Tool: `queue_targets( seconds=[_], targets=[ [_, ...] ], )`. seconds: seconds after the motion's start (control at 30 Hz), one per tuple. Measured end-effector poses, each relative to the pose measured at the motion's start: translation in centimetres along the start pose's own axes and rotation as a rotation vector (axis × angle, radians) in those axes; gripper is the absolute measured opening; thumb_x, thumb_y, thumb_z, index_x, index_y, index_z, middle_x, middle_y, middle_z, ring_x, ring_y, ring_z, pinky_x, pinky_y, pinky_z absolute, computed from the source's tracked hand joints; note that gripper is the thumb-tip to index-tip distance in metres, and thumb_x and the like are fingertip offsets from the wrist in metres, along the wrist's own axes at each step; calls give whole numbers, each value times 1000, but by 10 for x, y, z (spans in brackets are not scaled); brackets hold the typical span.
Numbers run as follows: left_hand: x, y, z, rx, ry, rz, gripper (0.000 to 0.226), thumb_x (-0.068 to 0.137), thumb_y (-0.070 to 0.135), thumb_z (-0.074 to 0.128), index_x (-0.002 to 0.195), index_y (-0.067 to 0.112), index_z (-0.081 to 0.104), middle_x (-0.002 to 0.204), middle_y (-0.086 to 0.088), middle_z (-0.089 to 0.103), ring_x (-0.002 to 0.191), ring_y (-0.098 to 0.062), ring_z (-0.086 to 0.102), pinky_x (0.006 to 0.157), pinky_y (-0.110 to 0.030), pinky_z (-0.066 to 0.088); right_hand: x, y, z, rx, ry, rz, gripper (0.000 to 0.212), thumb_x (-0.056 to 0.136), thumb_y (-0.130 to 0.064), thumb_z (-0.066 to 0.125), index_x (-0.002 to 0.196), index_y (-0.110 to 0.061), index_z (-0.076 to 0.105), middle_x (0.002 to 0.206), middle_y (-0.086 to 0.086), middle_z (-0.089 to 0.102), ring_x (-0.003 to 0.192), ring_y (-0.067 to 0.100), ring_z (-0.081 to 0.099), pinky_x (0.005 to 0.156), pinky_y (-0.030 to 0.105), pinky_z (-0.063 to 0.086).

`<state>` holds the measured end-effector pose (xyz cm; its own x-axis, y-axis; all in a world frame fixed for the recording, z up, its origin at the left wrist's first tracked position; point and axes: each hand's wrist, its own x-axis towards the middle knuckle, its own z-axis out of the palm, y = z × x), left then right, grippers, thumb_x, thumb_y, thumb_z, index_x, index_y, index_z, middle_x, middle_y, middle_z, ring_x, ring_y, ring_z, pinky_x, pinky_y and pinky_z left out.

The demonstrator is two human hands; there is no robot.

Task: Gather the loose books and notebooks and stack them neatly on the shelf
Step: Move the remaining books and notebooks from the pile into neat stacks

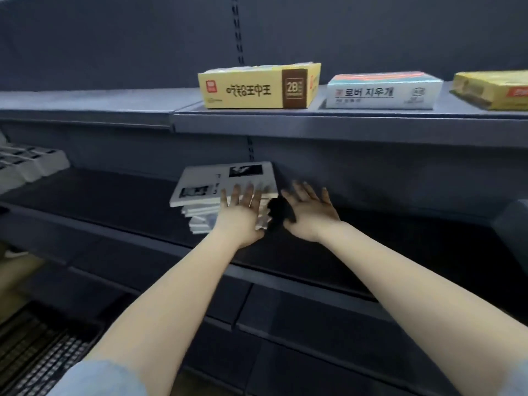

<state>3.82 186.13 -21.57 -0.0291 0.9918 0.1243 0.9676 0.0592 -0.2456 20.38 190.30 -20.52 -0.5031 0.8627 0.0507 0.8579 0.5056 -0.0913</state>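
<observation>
A stack of several white books (pixel 217 181) lies flat on the dark middle shelf (pixel 114 207), the top cover white with black pictures. My left hand (pixel 240 210) rests flat, fingers spread, against the stack's front right corner. Just to the right of the stack, my right hand (pixel 310 207) is held palm up with fingers apart and nothing in it. A dark shadow sits between the two hands, hiding the stack's lower right edge.
The upper shelf (pixel 314 121) carries a yellow box (pixel 257 87), a white box (pixel 383 91) and another yellow box (pixel 494 90). White packets (pixel 28 164) lie at the far left of the middle shelf. A black grid mat (pixel 37 355) is at the bottom left.
</observation>
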Motion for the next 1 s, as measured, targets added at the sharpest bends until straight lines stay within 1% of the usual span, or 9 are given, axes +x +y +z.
queue_targets(
  seconds=[0.27,0.37,0.47,0.53,0.63,0.73,0.8,0.9,1.0],
  targets=[
    [-27,-84,24,65,21,-161,87,87,56,47,151,13,7,154,-12,22,142,-38,9,111,-60,1,51,-74,20,-31,-40,-184,70,94,-40,42,151,-28,4,158,0,-14,144,24,-16,115,49,-10],
    [-29,-105,30,52,6,-207,86,87,55,47,151,13,7,156,-11,17,143,-38,4,112,-59,-1,71,-92,27,-50,-40,-202,69,95,-42,39,151,-27,1,158,0,-16,143,25,-19,113,49,-14],
    [-27,-116,39,3,-2,-225,84,88,51,47,151,15,7,156,-10,16,143,-38,3,112,-59,-1,93,-105,35,-55,-32,-196,71,96,-44,37,151,-23,-2,158,1,-16,143,28,-18,114,47,-12],
    [-25,-118,47,-44,4,-244,83,88,49,49,151,17,6,157,-8,13,143,-37,4,113,-59,1,103,-112,43,-46,8,-192,73,95,-45,39,151,-20,-1,159,3,-11,144,31,-12,116,47,-7],
    [-18,-119,59,-138,53,-268,78,88,45,51,149,15,14,156,-6,16,143,-35,9,114,-57,6,108,-121,55,-111,119,-174,76,91,-52,40,150,-18,6,155,7,10,140,37,9,114,55,7],
    [-11,-118,64,-228,147,-290,68,87,38,53,143,11,27,151,-8,29,141,-33,17,114,-55,10,111,-128,55,-133,153,-145,76,90,-56,38,149,-20,8,146,9,24,131,40,22,108,65,12],
    [-9,-117,65,-234,218,-281,59,86,33,56,137,11,37,143,-8,41,140,-33,23,113,-54,11,114,-130,52,-99,149,-124,73,91,-52,40,149,-20,11,143,8,27,129,39,26,106,69,13],
    [-6,-118,62,-187,258,-227,48,84,26,59,129,13,48,135,-8,53,138,-34,30,113,-53,13,114,-127,50,-59,174,-110,60,92,-44,44,144,-19,27,140,5,30,126,35,28,104,70,16],
    [-3,-123,58,-185,352,-142,39,68,14,71,107,12,66,110,-10,69,118,-40,54,100,-57,35,112,-118,49,-35,199,-128,50,93,-42,44,137,-21,39,138,3,35,122,35,32,106,63,20]
  ],
)
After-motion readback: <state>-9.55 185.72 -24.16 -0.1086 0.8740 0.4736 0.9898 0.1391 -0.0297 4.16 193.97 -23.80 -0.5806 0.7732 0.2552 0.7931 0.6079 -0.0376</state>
